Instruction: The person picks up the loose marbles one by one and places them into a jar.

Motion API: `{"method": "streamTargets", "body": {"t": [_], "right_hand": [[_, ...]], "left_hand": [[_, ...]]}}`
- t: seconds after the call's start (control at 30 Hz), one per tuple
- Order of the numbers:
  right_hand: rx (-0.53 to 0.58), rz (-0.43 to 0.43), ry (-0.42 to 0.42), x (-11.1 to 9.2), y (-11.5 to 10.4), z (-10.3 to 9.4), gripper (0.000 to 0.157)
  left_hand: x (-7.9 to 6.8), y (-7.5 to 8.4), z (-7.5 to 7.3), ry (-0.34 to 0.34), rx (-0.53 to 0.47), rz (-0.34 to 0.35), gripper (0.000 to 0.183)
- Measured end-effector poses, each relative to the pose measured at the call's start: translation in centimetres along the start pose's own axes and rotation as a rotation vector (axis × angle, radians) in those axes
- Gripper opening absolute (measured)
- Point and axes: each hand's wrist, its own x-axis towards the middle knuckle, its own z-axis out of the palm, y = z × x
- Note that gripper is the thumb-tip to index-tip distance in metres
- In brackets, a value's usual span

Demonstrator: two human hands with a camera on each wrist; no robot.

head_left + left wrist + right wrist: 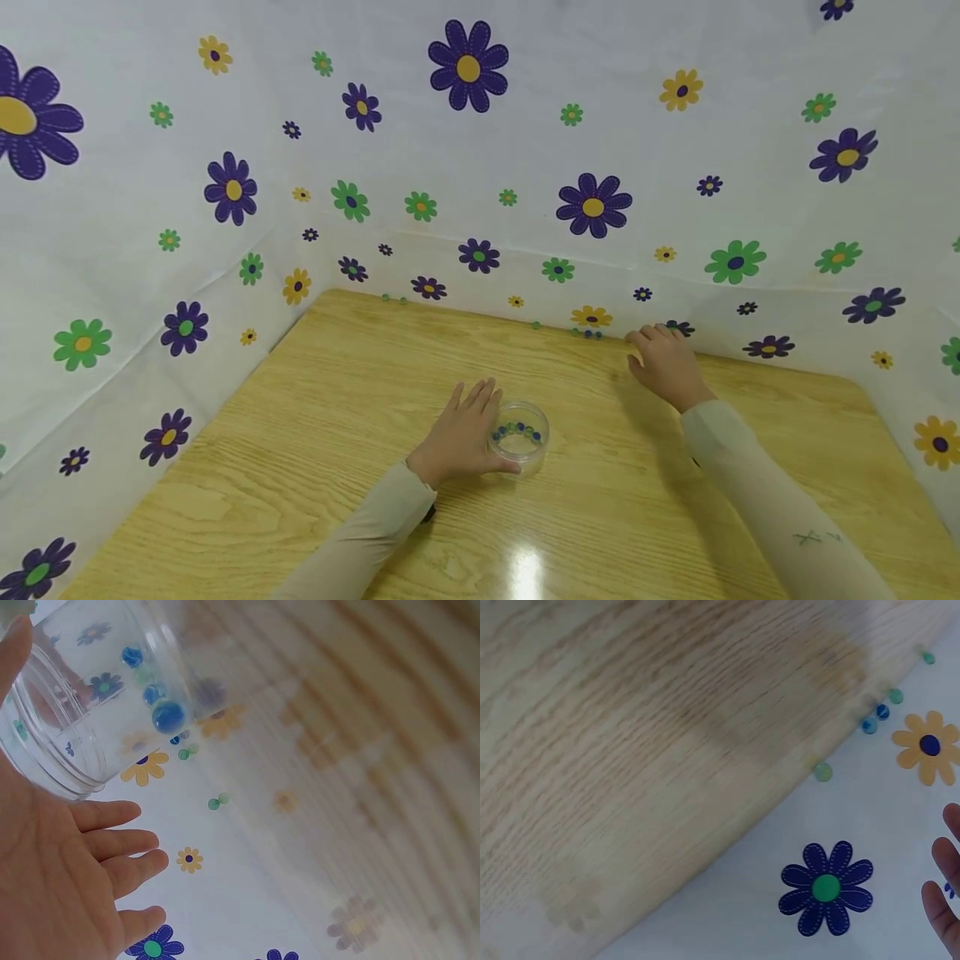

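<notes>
Mostly beyond right-wrist view: the right hand (667, 367)

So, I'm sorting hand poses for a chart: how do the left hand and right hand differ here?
The left hand is beside the clear jar, thumb along its near side; the right hand is at the wooden tabletop's far edge, near loose marbles.
The left hand's fingers are stretched out; the right hand's look loosely bent.
Both are bare, below long, light sleeves.
</notes>
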Motion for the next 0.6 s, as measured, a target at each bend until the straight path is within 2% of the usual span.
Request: {"method": "streamTargets", "body": {"t": [0.6], "right_hand": [[0.018, 0.12, -0.166, 1.3, 2.1, 3.0, 0.021]], "left_hand": [[-0.3, -0.1, 0.3, 0.003, -0.019, -0.01, 0.113]]}}
